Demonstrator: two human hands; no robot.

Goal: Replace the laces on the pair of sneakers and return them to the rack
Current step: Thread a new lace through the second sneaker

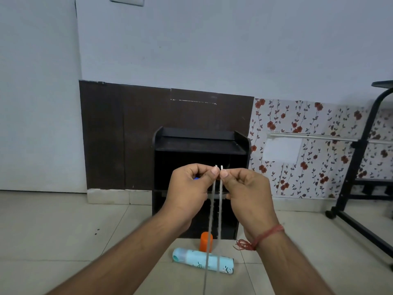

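We hold our left hand (189,188) and right hand (247,189) up side by side, each closed in a pinch of thumb and forefinger on one end of the white lace (212,209), so that the two tips (219,167) stand up just above the fingertips, level with each other. From the pinches the two strands hang down close together and roughly parallel, running out of view at the bottom edge; the sneakers themselves are not in view, so we cannot tell whether the lace already passes through one. We judge this to be the step of evening the ends, and to do it well we keep both strands equally taut and match the tips before threading on, so neither side ends up short. Beyond the hands, the black rack (200,143) stands against the wall, its top shelf bare. On the floor below lie a pale blue spray can (191,257) on its side and, just behind it, an orange cap (205,241), both crossed by the hanging strands.
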